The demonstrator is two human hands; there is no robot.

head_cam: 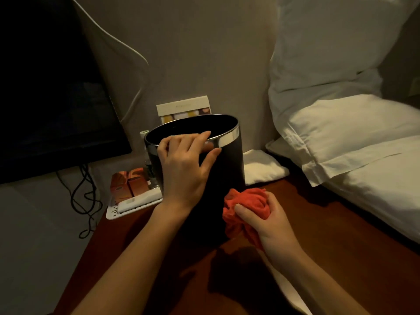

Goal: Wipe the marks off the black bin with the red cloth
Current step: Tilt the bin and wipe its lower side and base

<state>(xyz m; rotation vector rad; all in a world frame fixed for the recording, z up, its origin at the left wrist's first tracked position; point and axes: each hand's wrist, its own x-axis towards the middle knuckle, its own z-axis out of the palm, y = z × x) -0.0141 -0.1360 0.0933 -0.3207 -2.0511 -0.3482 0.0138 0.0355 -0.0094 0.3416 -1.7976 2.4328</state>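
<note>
Nearest the camera, two bare forearms reach forward over a dark reddish-brown table. The right hand has its fingers and thumb curled round a bunched red cloth, which is held against the lower right side of the black bin; loose folds of the cloth hang below the hand. A pale strip lies on the table under the right forearm; what it is cannot be told.

The bin stands upright on the table, open at the top, with a shiny metal band round its rim. The left hand rests on the near rim, fingers spread and nearly straight, fingertips over the edge and thumb against the band. This hand and wrist hide much of the bin's front wall, so no marks can be made out.

Behind the bin on the left, a white tray holds orange packets and a clear bottle, partly hidden by the bin. A card stands against the wall behind. A folded white towel lies just right of the bin. Farther right are white pillows; at far left, a dark screen with black cables hanging below.
</note>
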